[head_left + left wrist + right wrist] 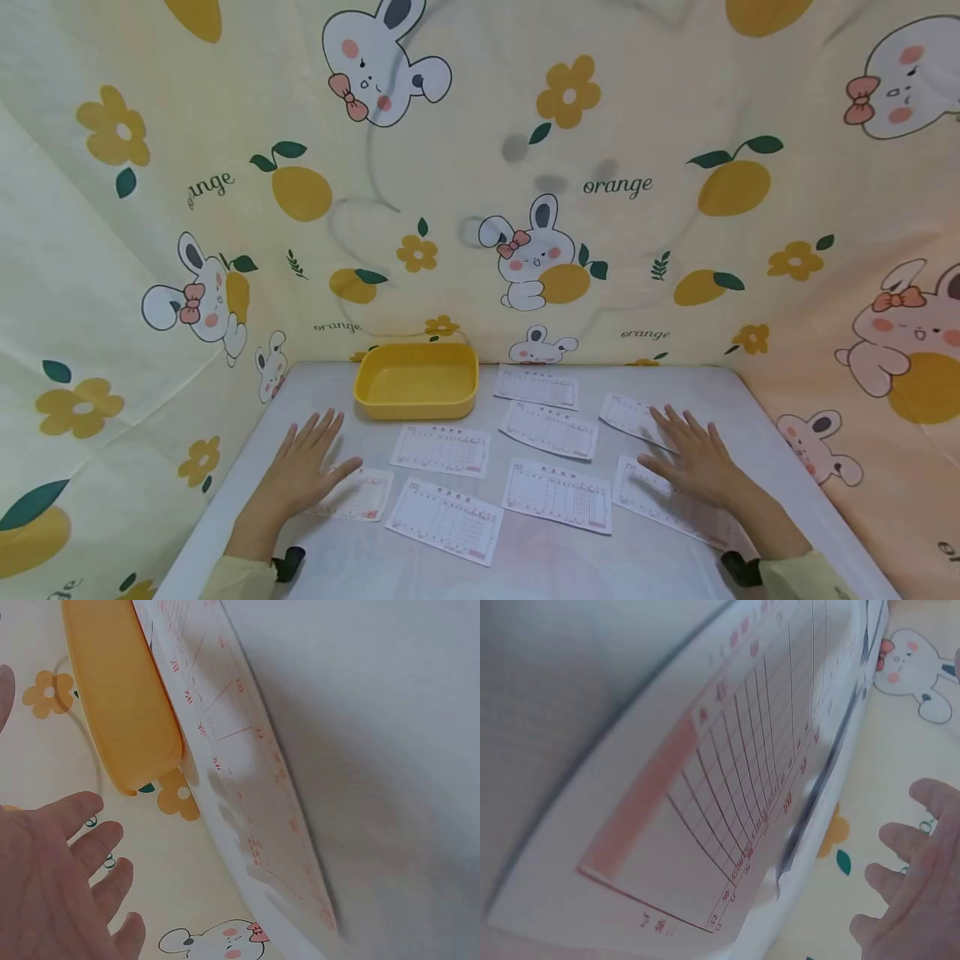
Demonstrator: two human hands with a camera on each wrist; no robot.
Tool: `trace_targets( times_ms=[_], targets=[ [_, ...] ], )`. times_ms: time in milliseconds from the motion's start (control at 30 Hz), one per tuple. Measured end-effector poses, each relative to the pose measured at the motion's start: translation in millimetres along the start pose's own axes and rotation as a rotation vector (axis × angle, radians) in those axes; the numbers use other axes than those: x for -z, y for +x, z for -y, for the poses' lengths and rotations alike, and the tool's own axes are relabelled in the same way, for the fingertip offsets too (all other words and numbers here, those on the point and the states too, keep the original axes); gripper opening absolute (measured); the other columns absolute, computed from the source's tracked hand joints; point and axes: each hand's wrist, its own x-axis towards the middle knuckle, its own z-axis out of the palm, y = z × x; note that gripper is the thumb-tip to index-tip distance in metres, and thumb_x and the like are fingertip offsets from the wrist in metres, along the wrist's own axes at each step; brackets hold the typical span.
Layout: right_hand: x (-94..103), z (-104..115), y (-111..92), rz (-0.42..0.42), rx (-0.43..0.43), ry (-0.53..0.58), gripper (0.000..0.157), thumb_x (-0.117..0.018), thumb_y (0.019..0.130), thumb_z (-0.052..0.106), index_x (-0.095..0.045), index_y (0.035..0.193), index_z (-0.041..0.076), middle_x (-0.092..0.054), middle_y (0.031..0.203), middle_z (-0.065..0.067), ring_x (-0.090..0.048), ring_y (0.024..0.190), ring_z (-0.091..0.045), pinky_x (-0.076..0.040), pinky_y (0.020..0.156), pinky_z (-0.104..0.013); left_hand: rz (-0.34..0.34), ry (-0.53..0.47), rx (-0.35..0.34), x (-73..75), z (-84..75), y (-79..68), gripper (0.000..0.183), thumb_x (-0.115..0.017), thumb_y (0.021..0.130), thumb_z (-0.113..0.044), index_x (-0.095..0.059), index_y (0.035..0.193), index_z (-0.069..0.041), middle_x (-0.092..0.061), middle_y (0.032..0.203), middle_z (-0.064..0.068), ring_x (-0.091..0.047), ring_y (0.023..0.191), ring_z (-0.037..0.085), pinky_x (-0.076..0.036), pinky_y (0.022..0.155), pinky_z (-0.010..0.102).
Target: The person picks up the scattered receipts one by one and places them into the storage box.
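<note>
My left hand (pixel 303 471) is held with fingers straight and spread above the left side of the table, holding nothing. Partly covered by it is a slip printed in red (pixel 362 498); in the left wrist view this slip (pixel 236 742) lies flat, apart from the hand (pixel 56 881). My right hand (pixel 697 467) is likewise spread, above a printed form (pixel 667 504) and the edge of another form (pixel 626 414). In the right wrist view a ruled form (pixel 727 787) with a pink strip lies beside the hand (pixel 919 889).
More printed forms lie between the hands, among them a front one (pixel 446 521), a middle one (pixel 557 497) and a back one (pixel 537 387). A yellow plastic tray (pixel 416 410) stands at the back left of the white table (pixel 375 575). Patterned cloth (pixel 450 167) hangs around it.
</note>
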Motion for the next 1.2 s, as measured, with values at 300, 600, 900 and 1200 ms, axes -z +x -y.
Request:
trace_targets(
  times_ms=[300,600,900,1200],
  targets=[
    [1.7,-7.8,6.7,0.0,-0.021,0.034,0.098,-0.068,0.1,0.057,-0.024,0.171,0.008,-0.019,0.172,-0.035,-0.012,0.155,-0.064,0.004,0.122,-0.08,0.022,0.005,0.003,-2.5,2.3,16.5,0.096,-0.057,0.105,-0.064,-0.023,0.17,-0.002,-0.021,0.176,0.023,-0.015,0.163,0.047,-0.003,0.13,0.067],
    [5.2,-20.4,12.3,0.017,-0.047,0.034,0.098,-0.066,0.101,0.059,-0.023,0.169,0.002,-0.018,0.17,-0.04,-0.012,0.155,-0.064,0.0,0.122,-0.081,0.02,-0.021,0.007,-8.3,8.9,33.8,0.097,-0.056,0.105,-0.063,-0.021,0.17,-0.001,-0.018,0.177,0.023,-0.011,0.163,0.047,-0.002,0.13,0.066],
    [5.6,-29.9,13.7,0.045,-0.126,0.072,0.104,-0.064,0.102,0.061,-0.016,0.17,-0.001,-0.013,0.17,-0.041,-0.011,0.153,-0.066,-0.01,0.116,-0.086,0.041,-0.027,0.001,-3.0,6.3,54.1,0.103,-0.053,0.103,-0.071,-0.016,0.171,-0.003,-0.013,0.178,0.021,-0.008,0.164,0.045,-0.001,0.131,0.065],
    [6.2,-40.4,18.2,0.08,-0.196,0.061,0.111,-0.061,0.1,0.069,-0.012,0.169,-0.002,-0.014,0.166,-0.044,-0.015,0.147,-0.069,-0.023,0.109,-0.089,0.052,-0.032,0.002,1.4,4.1,71.7,0.1,-0.055,0.105,-0.066,-0.015,0.171,-0.002,-0.012,0.179,0.021,-0.006,0.165,0.044,0.0,0.131,0.064]
  ],
)
